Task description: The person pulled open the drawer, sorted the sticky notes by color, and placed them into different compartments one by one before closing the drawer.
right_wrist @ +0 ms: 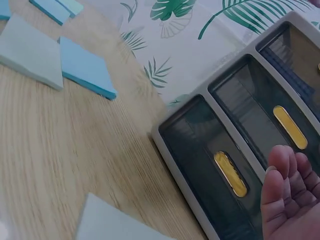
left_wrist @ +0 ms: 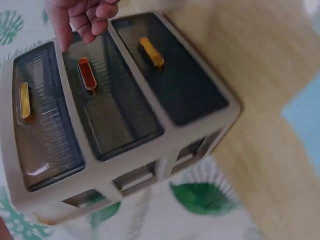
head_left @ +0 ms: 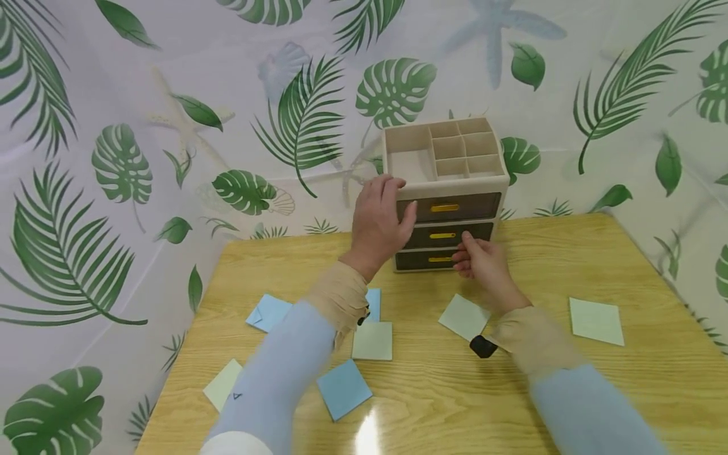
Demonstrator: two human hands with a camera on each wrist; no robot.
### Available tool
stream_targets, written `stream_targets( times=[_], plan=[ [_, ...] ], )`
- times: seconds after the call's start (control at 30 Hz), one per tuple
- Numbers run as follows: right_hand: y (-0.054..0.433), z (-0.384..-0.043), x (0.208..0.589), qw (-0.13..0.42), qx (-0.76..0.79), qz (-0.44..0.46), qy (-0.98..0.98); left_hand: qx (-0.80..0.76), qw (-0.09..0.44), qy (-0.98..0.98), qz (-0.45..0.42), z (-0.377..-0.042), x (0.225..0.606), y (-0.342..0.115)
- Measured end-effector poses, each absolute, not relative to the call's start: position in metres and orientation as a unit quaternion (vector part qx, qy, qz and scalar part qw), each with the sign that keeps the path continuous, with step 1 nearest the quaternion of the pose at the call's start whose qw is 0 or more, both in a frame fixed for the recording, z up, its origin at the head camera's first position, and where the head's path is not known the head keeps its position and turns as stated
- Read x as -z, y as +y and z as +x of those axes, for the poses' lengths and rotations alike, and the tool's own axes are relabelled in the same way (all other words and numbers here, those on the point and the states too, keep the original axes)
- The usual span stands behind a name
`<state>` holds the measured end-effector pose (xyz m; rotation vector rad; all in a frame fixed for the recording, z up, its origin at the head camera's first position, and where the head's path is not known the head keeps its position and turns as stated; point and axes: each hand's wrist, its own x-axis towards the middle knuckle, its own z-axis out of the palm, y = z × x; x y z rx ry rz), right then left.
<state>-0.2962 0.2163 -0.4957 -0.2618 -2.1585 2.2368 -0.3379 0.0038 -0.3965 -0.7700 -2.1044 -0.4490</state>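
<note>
A small drawer organizer [head_left: 449, 188] with an open compartment top and three dark, see-through drawers stands at the back of the table. My left hand [head_left: 380, 218] rests at its top left front edge, fingers extended over the rim. Close in front of the middle drawer [head_left: 418, 237] is my right hand [head_left: 486, 262], its fingers loosely bent and nothing between them. Its fingertips lie just right of the yellow middle handle [head_left: 442, 236]. In the right wrist view, the right hand [right_wrist: 292, 200] overlaps the frame between the middle and bottom drawers. All three drawers are closed.
Square paper pads lie about the wooden table [head_left: 432, 392]: a blue pad [head_left: 344, 390] and green pad [head_left: 372, 341] in front, a pale green pad [head_left: 464, 318] by the right wrist, another pale pad [head_left: 597, 321] farther right. A leaf-patterned cloth [head_left: 318, 126] hangs behind.
</note>
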Motion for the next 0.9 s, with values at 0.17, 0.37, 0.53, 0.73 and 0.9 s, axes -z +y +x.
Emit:
stream_targets(
  times=[0.17, 0.37, 0.53, 0.73, 0.9],
  plan=[
    [0.2, -0.299, 0.502, -0.002, -0.734, -0.098, -0.672, 0.01, 0.307, -0.889, -0.339, -0.345, 0.373, 0.015],
    [0.185, -0.3, 0.504, -0.003, -0.73, -0.097, -0.677, -0.09, 0.174, -0.928, -0.316, -0.353, 0.364, 0.022],
    [0.175, -0.302, 0.504, 0.02, -0.746, -0.101, -0.658, -0.087, 0.144, -0.933, -0.318, -0.36, 0.365, 0.023],
    [0.17, -0.303, 0.5, 0.037, -0.755, -0.105, -0.646, -0.067, 0.17, -0.927, -0.327, -0.364, 0.369, 0.023],
    [0.172, -0.306, 0.499, 0.048, -0.751, -0.116, -0.648, -0.077, 0.179, -0.927, -0.319, -0.363, 0.371, 0.028]
  ],
)
